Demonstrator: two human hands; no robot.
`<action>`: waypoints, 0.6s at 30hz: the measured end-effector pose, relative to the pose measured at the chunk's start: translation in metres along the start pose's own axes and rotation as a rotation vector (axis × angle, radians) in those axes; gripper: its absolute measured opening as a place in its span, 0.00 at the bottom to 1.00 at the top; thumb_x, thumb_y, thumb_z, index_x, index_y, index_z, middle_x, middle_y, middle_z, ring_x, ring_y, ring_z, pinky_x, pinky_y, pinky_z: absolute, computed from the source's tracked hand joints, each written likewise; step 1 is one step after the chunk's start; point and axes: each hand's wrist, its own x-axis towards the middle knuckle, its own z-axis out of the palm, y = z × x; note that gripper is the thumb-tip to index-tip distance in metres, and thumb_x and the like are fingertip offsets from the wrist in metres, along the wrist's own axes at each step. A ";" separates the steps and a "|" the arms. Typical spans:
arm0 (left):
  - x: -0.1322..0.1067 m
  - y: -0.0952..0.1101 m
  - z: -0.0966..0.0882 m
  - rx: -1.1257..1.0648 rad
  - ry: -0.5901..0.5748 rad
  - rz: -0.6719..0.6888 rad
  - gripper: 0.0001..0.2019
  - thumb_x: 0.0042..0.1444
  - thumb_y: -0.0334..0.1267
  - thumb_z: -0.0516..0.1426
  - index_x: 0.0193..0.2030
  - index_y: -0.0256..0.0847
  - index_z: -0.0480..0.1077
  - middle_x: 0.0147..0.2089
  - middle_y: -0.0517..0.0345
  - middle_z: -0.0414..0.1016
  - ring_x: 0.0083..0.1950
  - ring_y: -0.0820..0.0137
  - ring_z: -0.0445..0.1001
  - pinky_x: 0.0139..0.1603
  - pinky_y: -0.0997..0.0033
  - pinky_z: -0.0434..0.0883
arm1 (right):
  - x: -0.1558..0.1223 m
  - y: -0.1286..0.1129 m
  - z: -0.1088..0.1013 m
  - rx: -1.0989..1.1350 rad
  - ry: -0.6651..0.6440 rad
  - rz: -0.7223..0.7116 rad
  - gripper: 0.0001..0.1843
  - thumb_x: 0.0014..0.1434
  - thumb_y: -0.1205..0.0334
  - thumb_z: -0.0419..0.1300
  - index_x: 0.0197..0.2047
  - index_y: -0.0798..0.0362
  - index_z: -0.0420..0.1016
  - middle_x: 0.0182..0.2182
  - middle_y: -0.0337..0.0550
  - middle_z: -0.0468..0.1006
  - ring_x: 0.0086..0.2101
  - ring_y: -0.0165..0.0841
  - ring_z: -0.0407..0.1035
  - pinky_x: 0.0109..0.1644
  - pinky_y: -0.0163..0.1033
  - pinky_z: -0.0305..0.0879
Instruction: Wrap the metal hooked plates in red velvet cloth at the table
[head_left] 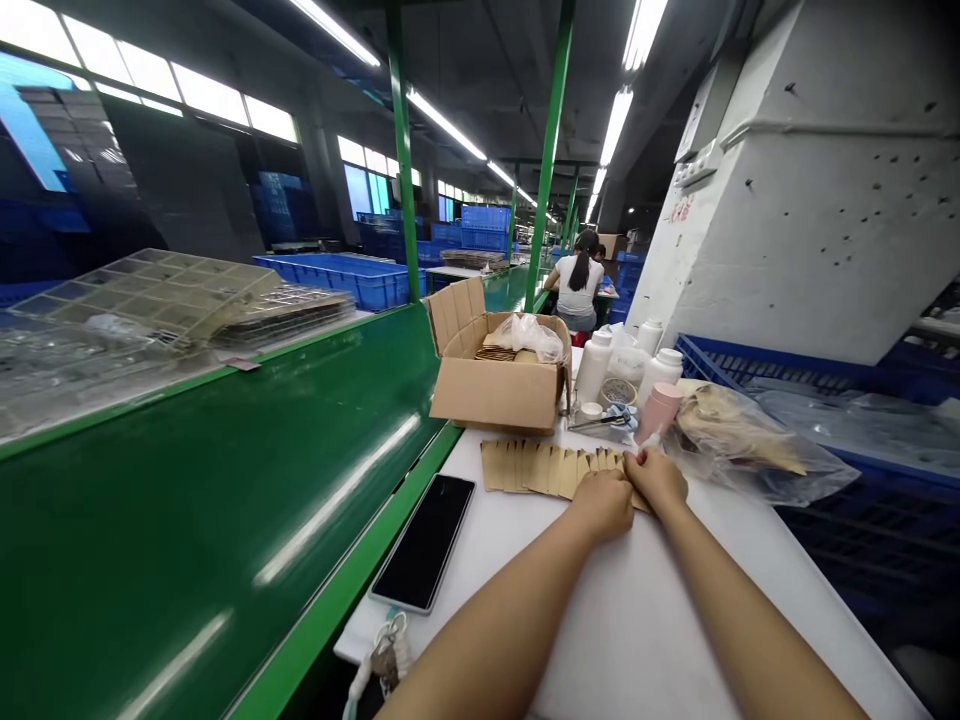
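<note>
Small brown paper pieces, perhaps envelopes or cards (536,468), lie in an overlapping row across the white table (622,620). My left hand (604,504) is closed at the right part of this row, its fingers curled on the paper. Right beside it, my right hand (658,482) pinches paper at the row's right end. The fingertips of both hands are partly hidden. Behind the row stands an open cardboard box (495,392), holding more brown paper and a clear plastic bag (529,336).
A phone (424,543) with a key strap (386,655) lies at the left edge. White bottles (594,368), a pink bottle (659,412) and a tape roll (618,392) stand behind my hands. A green conveyor belt (225,480) runs on the left; a blue crate (885,480) is right. A person (579,285) sits ahead.
</note>
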 end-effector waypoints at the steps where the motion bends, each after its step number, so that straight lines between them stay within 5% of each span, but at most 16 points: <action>1: -0.001 0.001 0.000 -0.007 -0.009 0.001 0.14 0.55 0.33 0.48 0.41 0.33 0.72 0.46 0.42 0.73 0.48 0.54 0.72 0.52 0.54 0.69 | 0.000 -0.001 0.001 -0.001 0.000 0.012 0.19 0.56 0.46 0.51 0.33 0.52 0.73 0.33 0.52 0.76 0.37 0.46 0.71 0.38 0.44 0.62; 10: -0.006 0.002 -0.001 -0.150 0.012 -0.131 0.19 0.58 0.39 0.49 0.55 0.36 0.61 0.53 0.44 0.69 0.50 0.57 0.71 0.50 0.57 0.70 | -0.005 0.008 -0.009 0.316 0.011 0.010 0.13 0.49 0.53 0.52 0.26 0.54 0.71 0.26 0.47 0.76 0.30 0.39 0.70 0.31 0.37 0.61; 18: -0.003 0.005 -0.008 -0.290 0.139 -0.284 0.18 0.62 0.47 0.43 0.43 0.38 0.68 0.46 0.50 0.74 0.48 0.64 0.71 0.49 0.66 0.68 | -0.050 0.008 -0.014 0.779 -0.040 -0.141 0.18 0.46 0.46 0.54 0.24 0.53 0.68 0.18 0.39 0.71 0.20 0.31 0.64 0.23 0.34 0.60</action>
